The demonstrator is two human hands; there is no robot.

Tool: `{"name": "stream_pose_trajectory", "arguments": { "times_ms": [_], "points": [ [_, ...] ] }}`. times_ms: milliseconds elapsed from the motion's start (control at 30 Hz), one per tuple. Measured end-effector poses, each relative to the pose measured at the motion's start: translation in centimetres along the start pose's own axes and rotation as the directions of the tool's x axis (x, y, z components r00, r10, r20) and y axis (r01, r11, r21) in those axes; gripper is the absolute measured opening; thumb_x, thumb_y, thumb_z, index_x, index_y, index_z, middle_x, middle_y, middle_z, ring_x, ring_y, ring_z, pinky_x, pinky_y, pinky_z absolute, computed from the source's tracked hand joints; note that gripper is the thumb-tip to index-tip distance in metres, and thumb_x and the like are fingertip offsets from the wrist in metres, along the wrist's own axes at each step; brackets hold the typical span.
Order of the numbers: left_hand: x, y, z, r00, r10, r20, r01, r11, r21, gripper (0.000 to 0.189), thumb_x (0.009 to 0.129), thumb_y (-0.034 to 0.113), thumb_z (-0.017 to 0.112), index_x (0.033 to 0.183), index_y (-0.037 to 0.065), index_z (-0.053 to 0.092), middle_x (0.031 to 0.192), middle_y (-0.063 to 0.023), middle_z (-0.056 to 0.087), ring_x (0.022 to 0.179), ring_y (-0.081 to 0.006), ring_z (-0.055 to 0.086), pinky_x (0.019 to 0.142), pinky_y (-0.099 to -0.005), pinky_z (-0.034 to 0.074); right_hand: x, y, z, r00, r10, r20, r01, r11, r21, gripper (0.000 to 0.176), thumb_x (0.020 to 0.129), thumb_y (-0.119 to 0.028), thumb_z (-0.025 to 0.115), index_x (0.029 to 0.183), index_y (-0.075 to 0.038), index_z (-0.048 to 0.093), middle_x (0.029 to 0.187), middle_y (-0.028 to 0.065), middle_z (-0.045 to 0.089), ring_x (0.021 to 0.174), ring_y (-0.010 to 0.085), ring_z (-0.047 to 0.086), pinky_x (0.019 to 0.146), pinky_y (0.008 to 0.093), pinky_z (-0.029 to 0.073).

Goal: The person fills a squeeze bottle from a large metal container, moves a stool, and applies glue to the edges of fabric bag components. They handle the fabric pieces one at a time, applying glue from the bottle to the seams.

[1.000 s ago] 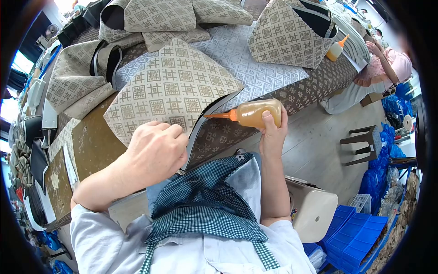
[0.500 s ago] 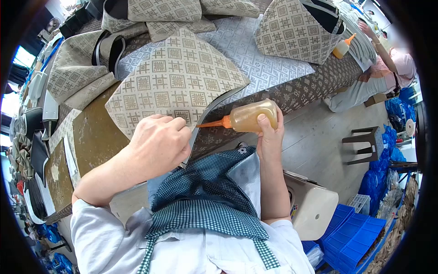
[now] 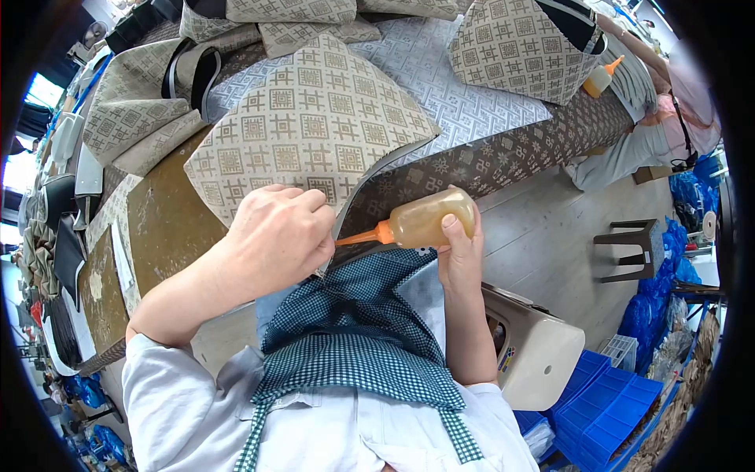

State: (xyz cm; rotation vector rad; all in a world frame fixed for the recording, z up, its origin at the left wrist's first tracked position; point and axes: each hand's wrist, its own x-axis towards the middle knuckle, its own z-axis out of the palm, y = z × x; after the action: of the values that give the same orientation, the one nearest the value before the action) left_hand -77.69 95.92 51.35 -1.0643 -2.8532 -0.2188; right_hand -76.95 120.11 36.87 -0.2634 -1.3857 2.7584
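The left hand [image 3: 275, 236] is curled into a loose fist, its fingertips pinching the lower edge of a patterned cover [image 3: 314, 134] where the cloth hangs off the table [image 3: 161, 228]. The right hand [image 3: 460, 253] is wrapped around a glue bottle [image 3: 431, 218], with the thumb pressed on its side. The amber bottle lies nearly level, just at 3 o'clock from the left hand. Its orange nozzle [image 3: 360, 235] points toward 9 o'clock and the tip reaches the pinched edge beside the left fingers. I cannot tell whether glue is coming out.

The cover spreads from the left hand toward 12 o'clock, over a grey patterned cloth [image 3: 464, 102]. More covers of the same beige print lie at 11 and 1 o'clock on the table. A second bottle [image 3: 601, 79] stands at 2 o'clock near a co-worker's arm [image 3: 641, 59]. Below the hands, at 6 o'clock, is the person's checked apron [image 3: 354, 346]. A beige plastic housing [image 3: 539, 354] sits at 4 o'clock, with blue crates [image 3: 617, 401] beyond it and a dark stool [image 3: 629, 252] at 3 o'clock on the floor.
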Motion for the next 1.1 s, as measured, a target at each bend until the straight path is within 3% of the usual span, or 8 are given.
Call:
{"name": "stream_pose_trajectory", "arguments": {
  "times_ms": [167, 267, 467, 667, 767, 933, 1033, 1100],
  "points": [
    [-0.1, 0.0, 0.3, 1.000, -0.003, -0.009, 0.003, 1.000, -0.008, 0.013, 0.073, 0.012, 0.062, 0.066, 0.003, 0.057, 0.070, -0.0094, 0.058, 0.068, -0.0265, 0.063, 0.067, -0.0376, 0.051, -1.7, -0.1, 0.2, 0.998, 0.057, 0.016, -0.058, 0.996, 0.065, 0.061, 0.082, -0.014, 0.073, 0.133, -0.001, 0.044, 0.117, 0.0074, 0.058, 0.107, 0.0170, 0.059, 0.089, 0.0301, 0.051],
    [-0.1, 0.0, 0.4, 1.000, -0.008, -0.004, 0.008, 1.000, -0.011, 0.013, 0.073, 0.012, 0.062, 0.066, 0.003, 0.057, 0.070, -0.0093, 0.058, 0.068, -0.0265, 0.063, 0.067, -0.0377, 0.051, -2.5, 0.7, -0.6, 0.996, 0.072, 0.053, -0.072, 0.997, 0.000, 0.061, 0.088, -0.027, 0.067, 0.136, 0.000, 0.042, 0.120, 0.0097, 0.057, 0.111, 0.0201, 0.059, 0.096, 0.0350, 0.048],
    [-0.4, -0.1, 0.9, 0.999, -0.008, -0.047, 0.007, 1.000, -0.021, 0.008, 0.069, 0.009, 0.062, 0.069, 0.004, 0.056, 0.068, -0.0077, 0.053, 0.066, -0.0264, 0.060, 0.064, -0.0381, 0.049, -3.2, 0.5, -0.5, 0.996, 0.087, 0.011, -0.087, 0.983, 0.160, 0.056, 0.088, -0.021, 0.067, 0.135, -0.001, 0.043, 0.119, 0.0093, 0.057, 0.108, 0.0182, 0.059, 0.092, 0.0318, 0.050],
    [-0.4, 0.0, 1.1, 0.999, -0.008, -0.035, 0.007, 1.000, -0.021, 0.008, 0.069, 0.009, 0.062, 0.068, 0.004, 0.056, 0.068, -0.0076, 0.053, 0.066, -0.0263, 0.060, 0.064, -0.0380, 0.049, -3.2, 1.1, -1.0, 0.998, 0.019, -0.052, -0.019, 1.000, 0.004, 0.056, 0.088, -0.022, 0.066, 0.134, 0.000, 0.042, 0.120, 0.0101, 0.057, 0.108, 0.0193, 0.059, 0.092, 0.0336, 0.050],
    [-0.3, 0.1, 1.3, 1.000, -0.008, -0.003, 0.008, 1.000, -0.013, 0.010, 0.071, 0.011, 0.062, 0.068, 0.004, 0.056, 0.068, -0.0079, 0.054, 0.067, -0.0262, 0.061, 0.064, -0.0382, 0.050, -3.5, 0.8, -1.8, 0.992, 0.081, 0.097, -0.078, 0.997, -0.029, 0.060, 0.091, -0.032, 0.062, 0.138, -0.002, 0.039, 0.125, 0.0125, 0.055, 0.114, 0.0222, 0.058, 0.095, 0.0380, 0.050],
    [0.4, -0.5, 0.1, 0.991, -0.045, 0.122, 0.061, 0.990, -0.128, 0.019, 0.078, 0.020, 0.066, 0.072, 0.004, 0.061, 0.071, -0.0081, 0.057, 0.069, -0.0267, 0.062, 0.067, -0.0384, 0.051, -3.9, 0.4, -2.9, 0.991, 0.136, 0.022, -0.137, 0.978, 0.158, 0.063, 0.091, -0.039, 0.060, 0.138, -0.003, 0.039, 0.127, 0.0093, 0.054, 0.116, 0.0227, 0.057, 0.097, 0.0396, 0.049],
    [3.6, -3.2, -0.6, 0.988, -0.149, -0.025, 0.147, 0.986, -0.081, 0.028, 0.083, 0.030, 0.067, 0.085, 0.003, 0.062, 0.086, -0.0096, 0.060, 0.083, -0.0273, 0.062, 0.072, -0.0393, 0.051, -4.0, 0.3, -3.6, 0.991, 0.129, -0.035, -0.119, 0.972, 0.203, 0.063, 0.092, -0.042, 0.058, 0.139, -0.005, 0.039, 0.128, 0.0081, 0.054, 0.116, 0.0234, 0.057, 0.098, 0.0403, 0.049],
    [7.1, -6.2, -0.3, 0.965, -0.156, -0.210, 0.165, 0.986, 0.028, 0.034, 0.086, 0.033, 0.065, 0.105, 0.004, 0.061, 0.101, -0.0126, 0.060, 0.098, -0.0290, 0.059, 0.082, -0.0402, 0.050, -4.2, 0.0, -3.8, 0.992, 0.119, -0.029, -0.111, 0.973, 0.203, 0.062, 0.092, -0.042, 0.058, 0.139, -0.005, 0.040, 0.128, 0.0085, 0.054, 0.115, 0.0234, 0.057, 0.098, 0.0402, 0.049]
  ]
}}
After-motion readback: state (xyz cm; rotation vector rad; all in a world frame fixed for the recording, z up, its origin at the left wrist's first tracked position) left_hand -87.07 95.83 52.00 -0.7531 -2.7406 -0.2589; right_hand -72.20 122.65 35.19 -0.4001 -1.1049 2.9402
